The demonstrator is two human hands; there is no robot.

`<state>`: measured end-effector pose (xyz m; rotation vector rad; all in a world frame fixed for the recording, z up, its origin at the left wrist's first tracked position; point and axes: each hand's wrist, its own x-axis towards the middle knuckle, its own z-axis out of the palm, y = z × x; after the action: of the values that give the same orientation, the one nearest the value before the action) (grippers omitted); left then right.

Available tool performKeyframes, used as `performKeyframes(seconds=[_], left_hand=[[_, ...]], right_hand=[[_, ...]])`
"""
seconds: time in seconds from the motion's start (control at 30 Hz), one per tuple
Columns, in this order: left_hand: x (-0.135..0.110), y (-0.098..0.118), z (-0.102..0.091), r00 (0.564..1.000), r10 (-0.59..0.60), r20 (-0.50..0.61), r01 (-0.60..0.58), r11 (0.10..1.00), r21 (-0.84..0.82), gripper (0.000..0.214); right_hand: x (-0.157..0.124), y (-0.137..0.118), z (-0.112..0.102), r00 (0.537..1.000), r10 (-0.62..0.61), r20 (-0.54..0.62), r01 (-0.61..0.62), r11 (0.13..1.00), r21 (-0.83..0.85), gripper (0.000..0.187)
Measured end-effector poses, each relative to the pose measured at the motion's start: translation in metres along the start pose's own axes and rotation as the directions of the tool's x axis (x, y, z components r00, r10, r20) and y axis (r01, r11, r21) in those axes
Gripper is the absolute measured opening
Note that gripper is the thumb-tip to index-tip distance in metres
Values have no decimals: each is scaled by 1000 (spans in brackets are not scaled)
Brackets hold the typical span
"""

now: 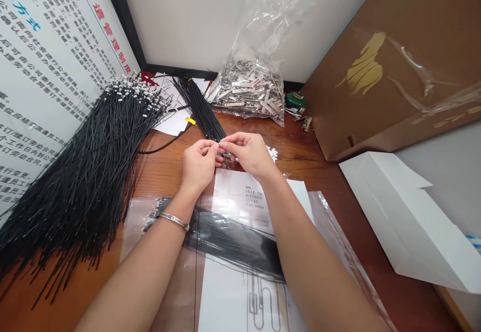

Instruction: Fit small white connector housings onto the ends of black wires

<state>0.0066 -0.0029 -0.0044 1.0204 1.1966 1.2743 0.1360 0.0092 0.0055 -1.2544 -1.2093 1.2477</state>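
My left hand (201,164) is closed in a pinch, its fingertips meeting those of my right hand (250,154) over the table. A thin black wire (196,262) runs down from under my left hand, across the clear plastic bag. Between the fingertips is a tiny white connector (221,145), mostly hidden by my fingers. Right behind my hands lies a tied bundle of black wires (205,114), its near end partly covered by them. Loose white connectors (272,153) lie in a small pile beside my right hand.
A large heap of black wires with white ends (86,172) fills the left. At the back stands a clear bag of metal clips (250,86), near a green tape measure (295,101). A brown box (406,61) and a white box (406,212) stand right. Below lies a plastic bag (330,252) over printed paper.
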Motion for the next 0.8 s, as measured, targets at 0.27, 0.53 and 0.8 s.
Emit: performKeyframes(seconds=[0.27, 0.53, 0.8], left_hand=[[-1, 4, 1, 1000, 10, -15, -11, 998, -59, 16], [-1, 5, 1, 1000, 8, -22, -10, 998, -64, 17], [0, 4, 1, 1000, 5, -2, -6, 996, -88, 17]], right_hand=[[-2, -6, 4, 999, -19, -47, 22, 998, 62, 20], [-2, -7, 5, 996, -65, -57, 69, 996, 60, 18], [-3, -7, 7, 997, -47, -53, 50, 997, 54, 18]])
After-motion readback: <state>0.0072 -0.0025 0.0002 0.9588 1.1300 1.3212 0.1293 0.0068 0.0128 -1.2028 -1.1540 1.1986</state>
